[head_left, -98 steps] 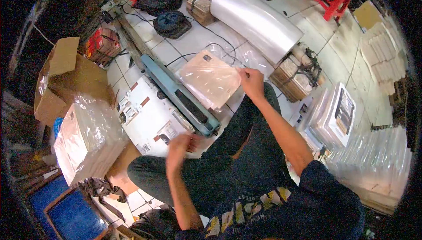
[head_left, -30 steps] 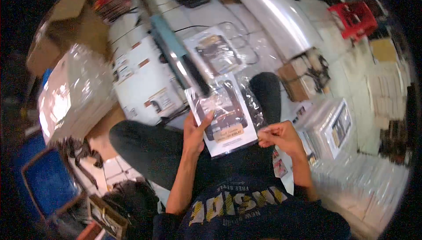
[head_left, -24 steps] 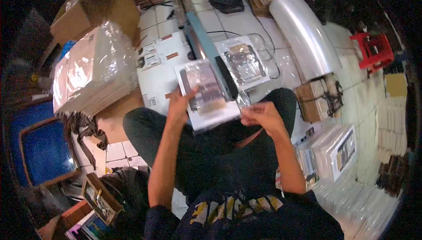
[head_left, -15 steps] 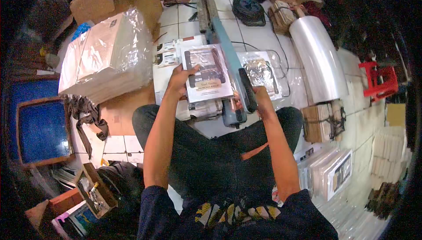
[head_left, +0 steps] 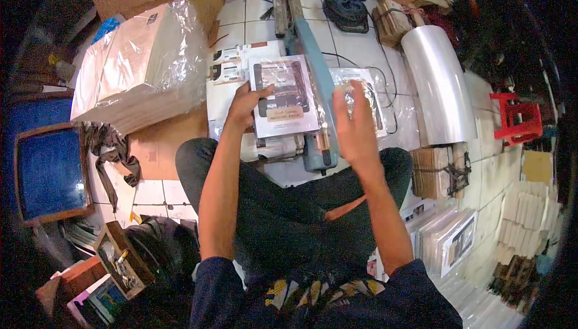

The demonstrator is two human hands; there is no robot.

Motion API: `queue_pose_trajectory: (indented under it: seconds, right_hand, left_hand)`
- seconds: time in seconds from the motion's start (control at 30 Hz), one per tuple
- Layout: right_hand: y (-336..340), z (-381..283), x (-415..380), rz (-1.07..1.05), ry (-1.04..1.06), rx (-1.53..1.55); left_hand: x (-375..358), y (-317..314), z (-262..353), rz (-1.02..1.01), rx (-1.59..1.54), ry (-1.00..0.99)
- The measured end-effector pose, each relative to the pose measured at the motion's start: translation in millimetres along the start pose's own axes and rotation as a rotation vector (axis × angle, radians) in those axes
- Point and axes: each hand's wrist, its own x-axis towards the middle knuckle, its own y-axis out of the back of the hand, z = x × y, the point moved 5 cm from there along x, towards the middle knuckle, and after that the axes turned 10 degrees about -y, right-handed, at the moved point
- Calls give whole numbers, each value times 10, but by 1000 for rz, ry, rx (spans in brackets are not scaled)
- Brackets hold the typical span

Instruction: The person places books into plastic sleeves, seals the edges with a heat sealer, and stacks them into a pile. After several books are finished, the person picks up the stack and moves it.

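Note:
My left hand [head_left: 245, 105] grips the left edge of a white book [head_left: 285, 123] with a dark picture on its cover, thumb on top. Right of the book runs a long blue-grey sealer [head_left: 319, 70], its lower end near my legs. My right hand [head_left: 356, 124] is raised over the sealer's right side, fingers stretched upward and apart, with nothing seen in it. Partly behind that hand lies a plastic-wrapped book [head_left: 374, 107]. White printed packs [head_left: 229, 64] lie beneath and left of the held book.
A large plastic-wrapped stack [head_left: 132, 58] stands at the left. At the right are a roll of clear film [head_left: 438, 82], a tied bundle [head_left: 432, 172], a red stool [head_left: 516, 118] and wrapped books [head_left: 457, 244]. A black cable [head_left: 394, 88] curves across the floor.
My right hand has let go of the sealer's black handle and risen, its fingers now spread. My left hand still holds the book in about the same place.

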Motion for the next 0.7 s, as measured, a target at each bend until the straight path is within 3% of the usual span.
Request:
queue_pose_trajectory:
  seconds: [0.07,0.17,0.63,0.7]
  right_hand:
    - [-110,76,-66,48,125,-130]
    - [-256,326,-122,90,85,-181]
    - [-435,631,-125,159,156,5]
    - [-405,589,-161,195,279,-57]
  left_hand:
    - [11,8,-22,9,-6,14]
    - [-9,20,-55,6,6,2]
    - [-71,-34,36,55,52,24]
    - [-138,-27,177,101,66,-7]
